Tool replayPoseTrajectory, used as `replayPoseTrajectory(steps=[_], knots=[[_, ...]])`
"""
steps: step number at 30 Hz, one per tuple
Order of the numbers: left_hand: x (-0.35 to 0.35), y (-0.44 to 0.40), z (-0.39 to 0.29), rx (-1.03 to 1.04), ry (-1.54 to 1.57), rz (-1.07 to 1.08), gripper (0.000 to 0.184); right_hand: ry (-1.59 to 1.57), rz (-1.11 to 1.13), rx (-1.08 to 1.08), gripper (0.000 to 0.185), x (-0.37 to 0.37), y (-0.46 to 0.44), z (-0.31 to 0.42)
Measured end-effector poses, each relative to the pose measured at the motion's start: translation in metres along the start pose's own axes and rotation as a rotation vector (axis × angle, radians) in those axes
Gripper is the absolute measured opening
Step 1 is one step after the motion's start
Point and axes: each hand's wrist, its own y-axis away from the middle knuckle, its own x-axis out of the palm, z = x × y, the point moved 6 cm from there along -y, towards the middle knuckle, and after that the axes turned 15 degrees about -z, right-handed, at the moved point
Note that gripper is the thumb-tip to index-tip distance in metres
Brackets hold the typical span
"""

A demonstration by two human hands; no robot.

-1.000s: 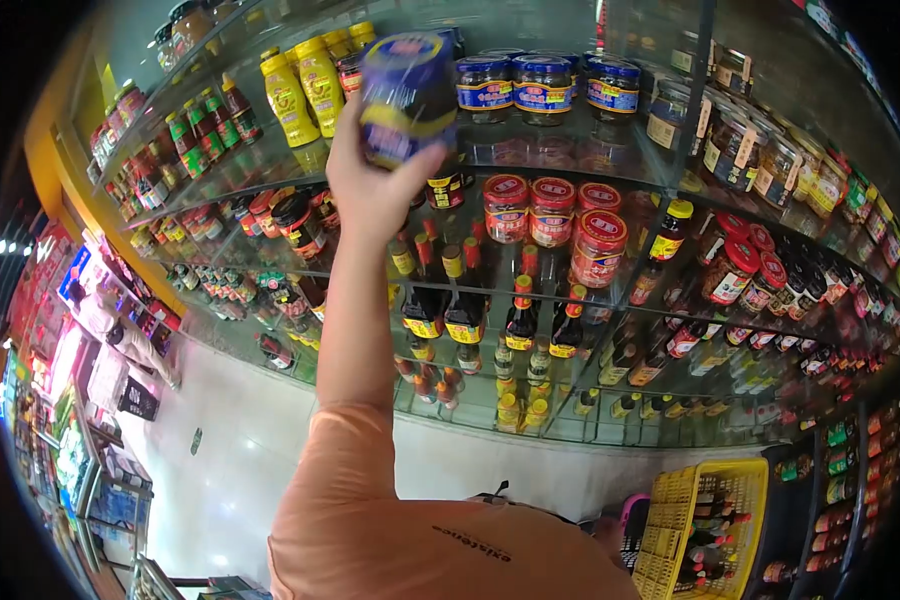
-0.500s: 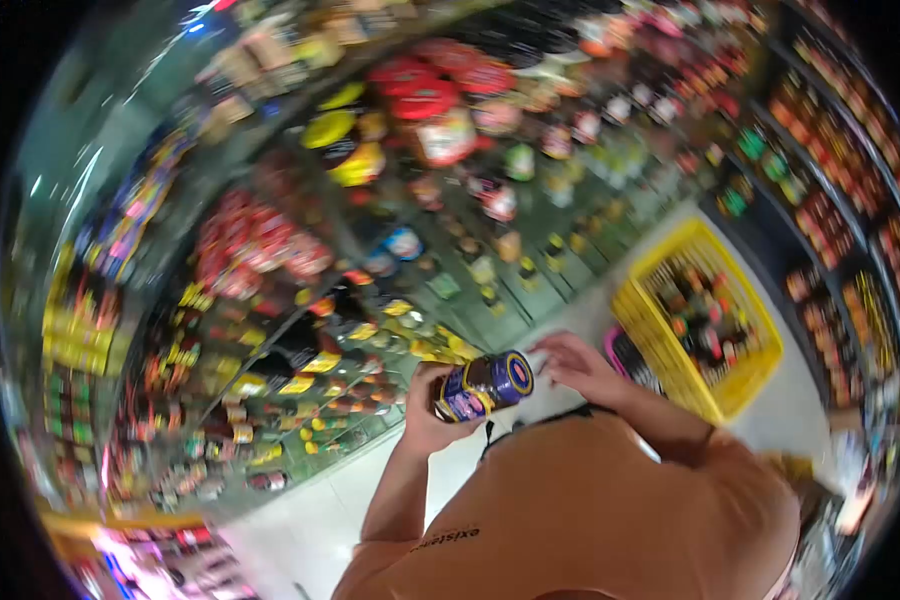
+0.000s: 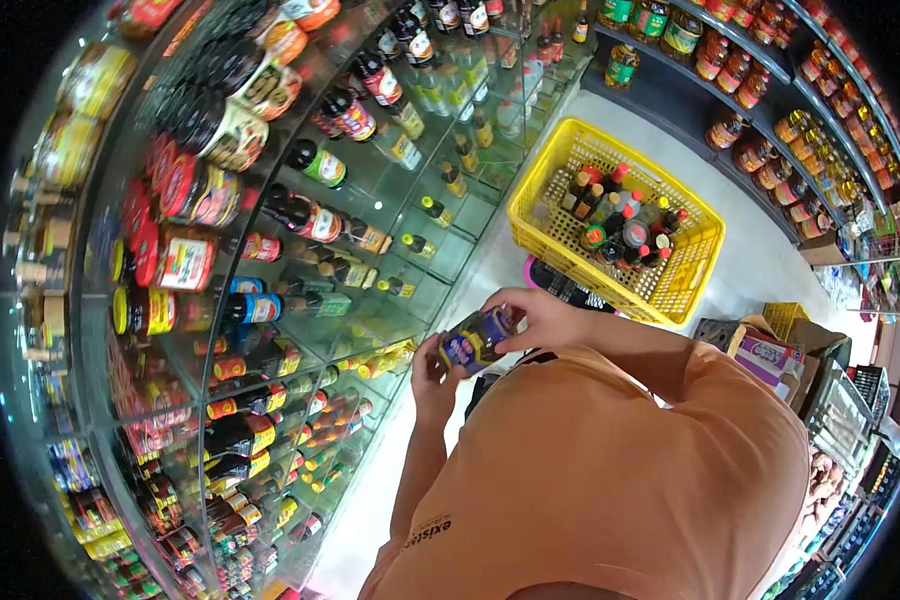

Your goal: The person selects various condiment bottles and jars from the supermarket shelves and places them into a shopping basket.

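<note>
A person in an orange shirt holds a blue-labelled jar [image 3: 462,350] in both hands, between glass shelves and a yellow basket.

From where I stand, the jar lies tilted in front of the shirt [image 3: 610,470]. The left hand [image 3: 434,372] curls round one end, partly hiding it; the right hand [image 3: 536,318] pinches the other, bluish-purple end, its fingers covering much of the lid. The label's lettering is too small to read. Beyond the right forearm, the yellow basket [image 3: 705,262] sits on the pale floor [image 3: 745,225], holding bottles so crowded and overlapped that their labels are hard to make out. A pink-rimmed dark item [image 3: 560,283] is half hidden behind the basket and forearm. Glass shelves [image 3: 440,215] of bottles and jars fade into the dark rim at the left.
</note>
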Motion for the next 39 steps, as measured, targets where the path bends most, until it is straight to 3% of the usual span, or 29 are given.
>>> replayPoseTrajectory(steps=[1, 2, 4, 6, 9, 10, 12, 14, 16, 20, 22, 24, 25, 31, 39], knots=[[0.003, -0.003, 0.016, -0.001, 0.046, -0.024, 0.052, 0.051, -0.088, -0.002, 0.058, -0.023, -0.001, -0.005], [0.003, -0.005, 0.031, -0.008, 0.039, -0.022, 0.052, 0.102, -0.175, -0.003, 0.057, -0.047, -0.001, -0.008], [-0.004, -0.004, 0.069, -0.275, 0.145, -0.042, 0.043, 0.160, -0.376, 0.129, 0.055, -0.100, -0.002, -0.020], [-0.024, 0.008, 0.110, -0.319, 0.077, -0.079, 0.036, 0.468, -0.538, 0.069, 0.055, -0.154, -0.003, -0.050], [-0.071, 0.047, 0.188, -0.434, -0.323, -0.144, 0.031, 0.807, -0.717, 0.083, 0.053, -0.208, -0.013, -0.075], [-0.087, 0.065, 0.209, -0.462, -0.376, -0.161, 0.030, 0.800, -0.709, 0.083, 0.053, -0.221, -0.020, -0.095], [-0.100, 0.099, 0.218, -0.622, -0.472, -0.213, 0.030, 0.999, -0.612, 0.293, 0.056, -0.247, -0.033, -0.150], [-0.126, 0.145, 0.256, -0.782, -0.461, -0.264, 0.030, 1.026, -0.563, 0.291, 0.060, -0.259, -0.048, -0.195], [-0.119, 0.166, 0.232, -0.658, -0.778, -0.037, 0.029, 1.089, -0.470, 0.357, 0.059, -0.265, -0.061, -0.240], [-0.118, 0.231, 0.215, -0.976, -0.685, -0.149, 0.032, 1.213, -0.332, 0.490, 0.059, -0.275, -0.081, -0.322], [-0.168, 0.319, 0.288, -1.031, -0.436, -0.346, 0.034, 1.186, -0.296, 0.557, 0.060, -0.280, -0.092, -0.341], [-0.169, 0.347, 0.275, -1.063, -0.814, -0.131, 0.035, 1.193, -0.331, 0.696, 0.058, -0.286, -0.095, -0.363], [-0.154, 0.344, 0.253, -1.101, -0.854, 0.058, 0.036, 1.190, -0.316, 0.697, 0.058, -0.286, -0.100, -0.371], [-0.137, 0.380, 0.205, -1.197, -0.842, -0.061, 0.035, 1.248, -0.283, 0.770, 0.059, -0.285, -0.110, -0.406], [-0.116, 0.362, 0.222, -1.189, -0.733, -0.129, 0.035, 1.229, -0.284, 0.762, 0.052, -0.277, -0.114, -0.403]])
